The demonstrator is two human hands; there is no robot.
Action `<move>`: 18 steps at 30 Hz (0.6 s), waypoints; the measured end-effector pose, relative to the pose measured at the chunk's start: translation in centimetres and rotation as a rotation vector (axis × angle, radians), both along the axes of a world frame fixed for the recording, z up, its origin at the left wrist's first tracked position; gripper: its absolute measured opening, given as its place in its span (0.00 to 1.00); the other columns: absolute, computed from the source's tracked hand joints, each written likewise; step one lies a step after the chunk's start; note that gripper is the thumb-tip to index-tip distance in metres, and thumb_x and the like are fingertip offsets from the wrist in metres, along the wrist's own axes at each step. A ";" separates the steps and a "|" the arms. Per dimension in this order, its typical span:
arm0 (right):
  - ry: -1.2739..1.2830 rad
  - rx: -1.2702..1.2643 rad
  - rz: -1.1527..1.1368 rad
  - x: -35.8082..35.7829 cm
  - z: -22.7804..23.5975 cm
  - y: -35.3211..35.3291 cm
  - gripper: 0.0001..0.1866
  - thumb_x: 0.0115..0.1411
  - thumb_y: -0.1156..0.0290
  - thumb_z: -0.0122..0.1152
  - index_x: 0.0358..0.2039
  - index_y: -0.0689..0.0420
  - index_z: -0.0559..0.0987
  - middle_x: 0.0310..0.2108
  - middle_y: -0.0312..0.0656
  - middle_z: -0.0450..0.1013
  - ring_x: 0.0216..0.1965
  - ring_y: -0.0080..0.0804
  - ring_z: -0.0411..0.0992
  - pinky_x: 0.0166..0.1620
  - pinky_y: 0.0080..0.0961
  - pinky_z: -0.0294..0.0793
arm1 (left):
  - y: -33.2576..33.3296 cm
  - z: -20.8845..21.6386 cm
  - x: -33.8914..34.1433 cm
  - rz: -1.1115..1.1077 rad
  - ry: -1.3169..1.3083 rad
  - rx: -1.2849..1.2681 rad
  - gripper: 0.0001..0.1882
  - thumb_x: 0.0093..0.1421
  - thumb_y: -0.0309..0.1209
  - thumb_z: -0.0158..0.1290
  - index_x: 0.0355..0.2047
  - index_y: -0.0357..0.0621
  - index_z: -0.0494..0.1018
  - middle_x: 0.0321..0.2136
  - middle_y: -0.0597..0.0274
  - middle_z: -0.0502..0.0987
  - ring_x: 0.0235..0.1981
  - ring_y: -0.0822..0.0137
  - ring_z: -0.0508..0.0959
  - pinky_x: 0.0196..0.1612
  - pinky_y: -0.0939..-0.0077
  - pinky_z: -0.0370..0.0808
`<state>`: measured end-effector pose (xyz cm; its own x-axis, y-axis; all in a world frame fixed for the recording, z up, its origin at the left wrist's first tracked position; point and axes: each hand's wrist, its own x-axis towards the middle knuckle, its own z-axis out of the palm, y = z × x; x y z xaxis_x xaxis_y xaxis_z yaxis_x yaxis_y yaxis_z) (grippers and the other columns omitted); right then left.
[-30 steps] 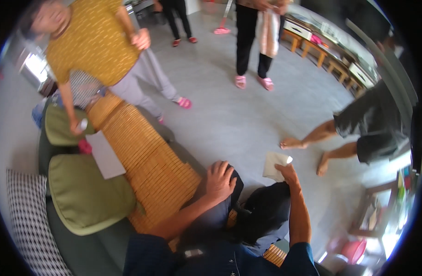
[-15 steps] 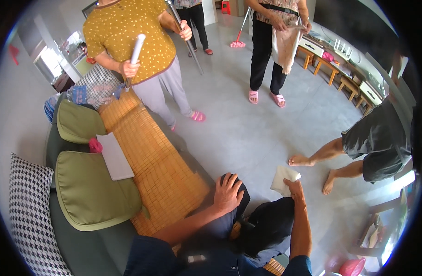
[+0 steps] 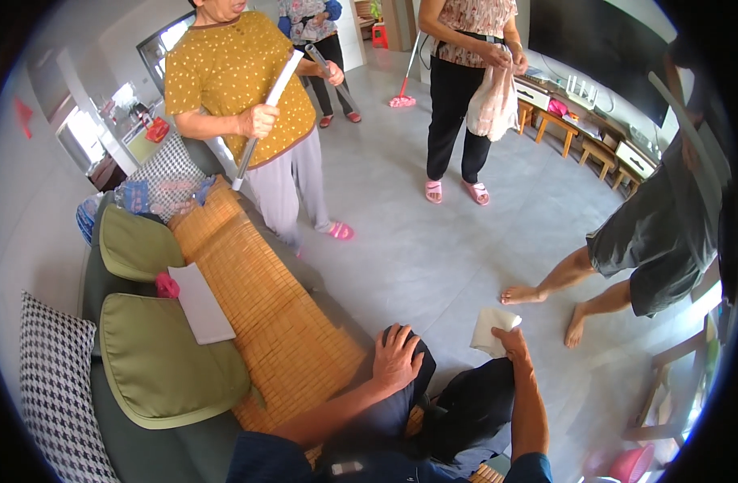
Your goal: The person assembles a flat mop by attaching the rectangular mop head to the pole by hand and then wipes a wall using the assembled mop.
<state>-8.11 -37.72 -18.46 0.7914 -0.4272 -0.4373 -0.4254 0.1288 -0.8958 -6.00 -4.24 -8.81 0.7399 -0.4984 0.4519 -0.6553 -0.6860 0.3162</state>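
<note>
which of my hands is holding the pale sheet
Your right hand: it grips the pale sheet by one edge. Your left hand is instead spread over your left knee, nothing visible in its grip.

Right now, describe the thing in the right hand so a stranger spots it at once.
From the slatted seat mat, look right to the grey floor. Against it, the right hand holds a small cream sheet, cloth or paper. Unlike the larger pinkish cloth that a standing person holds, it is plain.
</note>
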 end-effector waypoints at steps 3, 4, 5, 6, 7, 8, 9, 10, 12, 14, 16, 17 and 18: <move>0.002 -0.047 0.002 -0.2 -0.2 -0.3 0.22 0.55 0.74 0.66 0.50 0.68 0.77 0.40 0.46 0.78 0.38 0.36 0.78 0.40 0.34 0.79 | -0.1 -0.6 0.1 -0.003 0.033 0.022 0.21 0.54 0.38 0.61 0.46 0.42 0.75 0.55 0.51 0.68 0.59 0.47 0.66 0.60 0.43 0.61; -0.019 -0.051 0.002 -0.1 -0.3 -0.4 0.22 0.55 0.73 0.66 0.50 0.69 0.78 0.39 0.46 0.78 0.37 0.36 0.78 0.40 0.34 0.79 | -0.1 -0.5 0.2 -0.005 0.035 0.022 0.21 0.55 0.38 0.61 0.47 0.43 0.75 0.55 0.51 0.68 0.59 0.47 0.66 0.60 0.43 0.61; -0.020 -0.051 -0.004 -0.2 -0.3 -0.5 0.22 0.55 0.73 0.66 0.50 0.69 0.78 0.39 0.46 0.78 0.37 0.36 0.78 0.40 0.34 0.79 | -0.2 -0.4 0.2 -0.007 0.037 0.022 0.21 0.55 0.38 0.61 0.47 0.43 0.74 0.55 0.51 0.68 0.59 0.47 0.66 0.60 0.43 0.61; 0.017 -0.062 0.003 -0.1 -0.3 -0.7 0.23 0.55 0.75 0.66 0.51 0.68 0.76 0.40 0.47 0.78 0.38 0.39 0.78 0.41 0.35 0.80 | -0.3 -0.3 0.2 -0.013 0.037 0.022 0.21 0.55 0.38 0.61 0.47 0.43 0.74 0.55 0.51 0.68 0.59 0.47 0.66 0.60 0.43 0.61; 0.054 -0.070 0.015 0.1 0.0 -0.4 0.24 0.55 0.77 0.66 0.52 0.68 0.75 0.41 0.48 0.78 0.38 0.42 0.78 0.41 0.36 0.80 | -0.1 -0.3 0.2 -0.006 0.032 0.027 0.21 0.55 0.38 0.61 0.47 0.43 0.74 0.55 0.51 0.68 0.59 0.47 0.66 0.60 0.43 0.61; 0.053 -0.066 0.013 0.2 0.3 -0.2 0.24 0.55 0.77 0.66 0.52 0.68 0.75 0.41 0.48 0.78 0.38 0.42 0.78 0.41 0.36 0.80 | 0.0 -0.2 0.2 0.001 0.026 0.031 0.21 0.55 0.38 0.61 0.47 0.43 0.74 0.55 0.51 0.68 0.59 0.47 0.66 0.60 0.43 0.61; 0.042 -0.044 0.018 0.3 0.6 0.2 0.24 0.55 0.77 0.66 0.53 0.68 0.75 0.41 0.48 0.78 0.38 0.41 0.78 0.41 0.36 0.80 | 0.1 -0.1 0.2 0.000 0.026 0.035 0.21 0.55 0.38 0.61 0.47 0.43 0.74 0.55 0.51 0.68 0.59 0.47 0.66 0.60 0.43 0.61; 0.031 -0.024 0.018 0.1 0.8 0.1 0.24 0.55 0.77 0.66 0.53 0.68 0.75 0.41 0.48 0.78 0.38 0.41 0.78 0.41 0.35 0.80 | 0.1 -0.1 0.2 -0.002 0.024 0.026 0.21 0.55 0.37 0.61 0.47 0.43 0.74 0.55 0.51 0.68 0.59 0.47 0.66 0.60 0.43 0.61; 0.034 -0.030 0.009 0.0 0.5 -0.1 0.24 0.55 0.77 0.66 0.52 0.68 0.75 0.41 0.47 0.78 0.38 0.41 0.78 0.40 0.35 0.80 | -0.1 0.0 0.1 -0.010 0.023 0.017 0.21 0.55 0.37 0.61 0.47 0.44 0.74 0.54 0.51 0.68 0.59 0.46 0.66 0.60 0.43 0.61; 0.035 -0.035 -0.001 -0.1 0.6 -0.4 0.23 0.55 0.77 0.66 0.52 0.68 0.76 0.41 0.47 0.78 0.38 0.40 0.78 0.40 0.35 0.80 | -0.4 0.0 0.2 -0.003 0.012 0.019 0.21 0.54 0.36 0.61 0.47 0.44 0.75 0.53 0.51 0.69 0.58 0.47 0.67 0.60 0.43 0.62; 0.030 -0.013 -0.016 -0.5 0.5 -0.8 0.23 0.54 0.76 0.67 0.51 0.68 0.76 0.41 0.47 0.78 0.37 0.39 0.78 0.40 0.34 0.80 | -0.7 0.0 0.2 -0.015 -0.005 0.013 0.21 0.53 0.37 0.62 0.46 0.43 0.75 0.53 0.51 0.69 0.57 0.47 0.67 0.59 0.43 0.62; 0.028 -0.016 -0.046 -0.7 0.2 -0.8 0.23 0.54 0.76 0.67 0.51 0.68 0.76 0.41 0.47 0.78 0.37 0.39 0.78 0.40 0.34 0.80 | -0.9 0.0 0.3 -0.020 -0.022 0.007 0.21 0.53 0.37 0.62 0.45 0.43 0.75 0.53 0.52 0.69 0.57 0.47 0.67 0.59 0.44 0.62; 0.018 -0.068 -0.016 -0.5 -0.3 -0.5 0.23 0.54 0.75 0.68 0.50 0.69 0.77 0.40 0.47 0.78 0.36 0.39 0.78 0.39 0.34 0.80 | -0.8 0.1 0.1 -0.003 -0.021 0.030 0.20 0.52 0.37 0.62 0.45 0.43 0.76 0.52 0.52 0.70 0.57 0.48 0.67 0.58 0.45 0.63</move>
<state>-8.61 -38.26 -18.72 0.7764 -0.4687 -0.4212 -0.4402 0.0748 -0.8948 -5.87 -5.06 -8.73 0.7287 -0.5141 0.4523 -0.6637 -0.6931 0.2815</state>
